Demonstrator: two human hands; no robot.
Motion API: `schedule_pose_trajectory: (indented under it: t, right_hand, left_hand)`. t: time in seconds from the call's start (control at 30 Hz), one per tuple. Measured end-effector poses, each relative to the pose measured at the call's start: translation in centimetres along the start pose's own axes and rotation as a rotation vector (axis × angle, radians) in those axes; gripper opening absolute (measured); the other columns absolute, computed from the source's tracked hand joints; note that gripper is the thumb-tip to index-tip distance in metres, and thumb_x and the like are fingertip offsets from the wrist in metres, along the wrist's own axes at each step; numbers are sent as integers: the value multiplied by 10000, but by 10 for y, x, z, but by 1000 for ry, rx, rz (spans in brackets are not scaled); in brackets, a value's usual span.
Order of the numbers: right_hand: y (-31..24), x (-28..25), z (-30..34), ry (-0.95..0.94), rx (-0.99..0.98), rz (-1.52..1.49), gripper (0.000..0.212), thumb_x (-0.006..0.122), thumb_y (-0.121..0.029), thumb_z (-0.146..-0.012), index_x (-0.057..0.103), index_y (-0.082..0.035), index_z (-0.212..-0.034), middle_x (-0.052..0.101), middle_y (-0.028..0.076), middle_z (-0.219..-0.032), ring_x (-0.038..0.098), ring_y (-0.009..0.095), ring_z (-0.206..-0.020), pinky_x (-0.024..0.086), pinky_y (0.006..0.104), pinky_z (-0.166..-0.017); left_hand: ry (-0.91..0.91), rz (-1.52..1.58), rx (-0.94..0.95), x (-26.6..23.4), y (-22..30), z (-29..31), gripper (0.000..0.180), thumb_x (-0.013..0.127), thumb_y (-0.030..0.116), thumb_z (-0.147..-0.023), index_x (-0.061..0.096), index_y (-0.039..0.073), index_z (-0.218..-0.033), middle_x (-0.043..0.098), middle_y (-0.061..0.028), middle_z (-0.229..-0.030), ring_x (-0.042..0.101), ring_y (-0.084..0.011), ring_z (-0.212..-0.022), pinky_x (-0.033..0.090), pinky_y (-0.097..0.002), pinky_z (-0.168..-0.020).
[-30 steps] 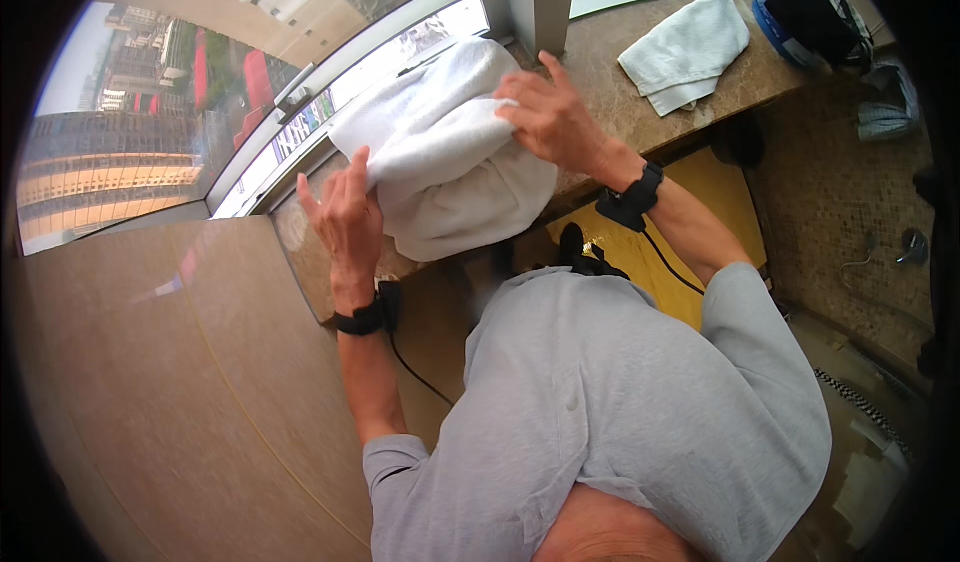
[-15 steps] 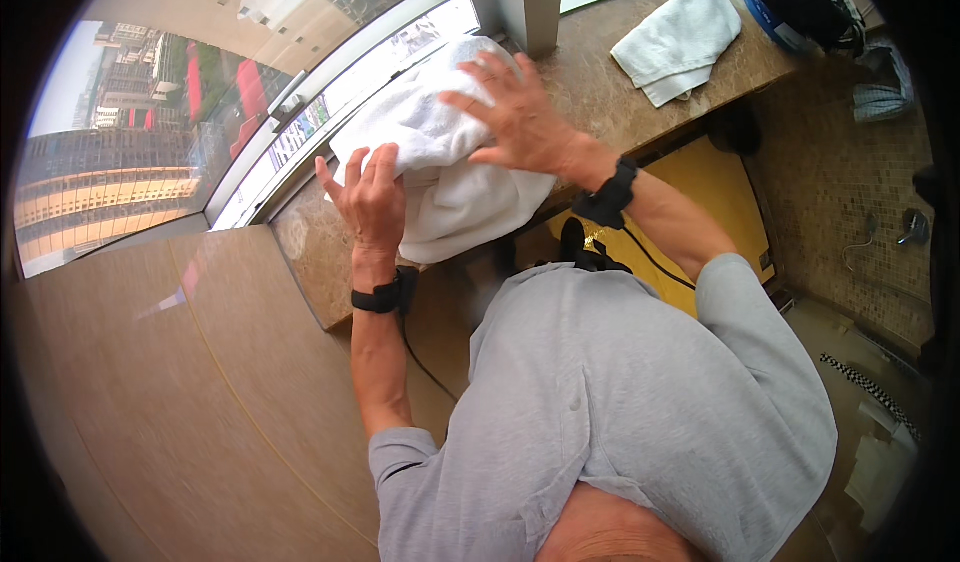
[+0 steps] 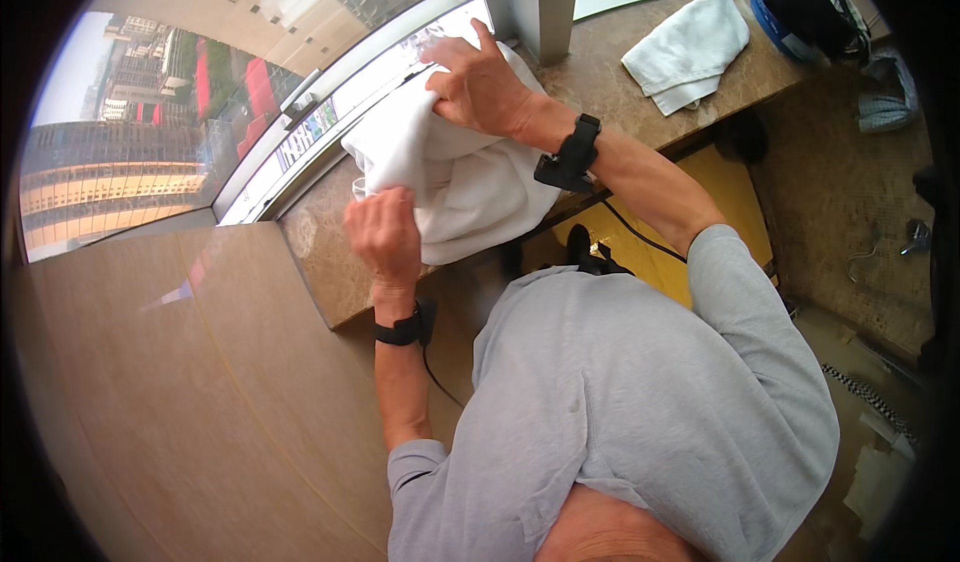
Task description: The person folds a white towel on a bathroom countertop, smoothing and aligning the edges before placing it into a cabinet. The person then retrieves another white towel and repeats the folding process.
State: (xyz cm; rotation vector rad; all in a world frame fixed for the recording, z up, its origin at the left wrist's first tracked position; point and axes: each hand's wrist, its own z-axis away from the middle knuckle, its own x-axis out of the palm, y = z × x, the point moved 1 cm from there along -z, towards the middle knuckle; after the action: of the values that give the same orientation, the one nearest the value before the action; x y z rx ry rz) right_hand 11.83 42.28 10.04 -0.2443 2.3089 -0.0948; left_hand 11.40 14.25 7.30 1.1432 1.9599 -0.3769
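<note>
Head view: your left hand point(image 3: 384, 234) pinches the white towel point(image 3: 482, 204); right hand point(image 3: 487, 87) half-spread, hold unclear; uneven tugging could bunch it between them.

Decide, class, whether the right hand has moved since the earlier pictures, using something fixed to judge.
Yes. Judged against the grey window post, the right hand has shifted left and slightly up the picture from just below the post.

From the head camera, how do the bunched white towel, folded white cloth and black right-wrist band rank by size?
Largest to smallest:
1. Bunched white towel
2. Folded white cloth
3. Black right-wrist band
</note>
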Motion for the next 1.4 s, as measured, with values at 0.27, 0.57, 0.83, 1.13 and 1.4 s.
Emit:
schedule_pose_trajectory:
  t: [0.27, 0.57, 0.83, 1.13, 1.4]
  right_hand:
    - [76, 4, -9, -149, 447, 80, 173, 694, -109, -879, 824, -94, -992, 779, 93, -1198, 694, 299, -1215, 467, 588, -1111]
    - [5, -11, 21, -99, -204, 187, 522, 823, -307, -902, 720, -234, -1408, 489, 87, -1676, 367, 294, -1605, 252, 638, -1307]
    - [24, 3, 2, 45, 134, 144, 262, 808, -276, -891, 812, -120, -1101, 650, 96, -1491, 559, 305, -1433, 325, 647, -1229]
    - [2, -1, 13, -129, 41, 167, 467, 899, -293, -851, 782, -206, -1294, 593, 92, -1530, 488, 320, -1497, 305, 687, -1248]
    - [5, 8, 1, -283, -78, 258, 105, 804, -211, -925, 847, -118, -949, 558, 90, -1625, 434, 335, -1555, 285, 690, -1266]
  left_hand:
    - [-60, 72, -25, 6, -3, -19, 382, 859, 153, -901, 736, 57, -1250, 750, -118, -1280, 685, -336, -1165, 488, -483, -1052]
    - [-319, 126, -110, 25, -21, 20, 233, 835, 179, -885, 791, 95, -1097, 780, -100, -1101, 705, -318, -1072, 514, -463, -955]
    - [-400, 135, -44, 50, -17, -8, 243, 849, 156, -850, 833, 89, -1082, 777, -100, -1051, 705, -330, -1045, 537, -468, -902]
    - [-536, -6, 81, 59, -21, -19, 133, 825, 198, -880, 797, 107, -974, 706, -92, -985, 694, -308, -989, 508, -471, -861]
    - [-151, -90, -103, 56, -34, -24, 117, 703, 200, -962, 798, 134, -943, 702, -47, -970, 699, -276, -976, 495, -447, -881]
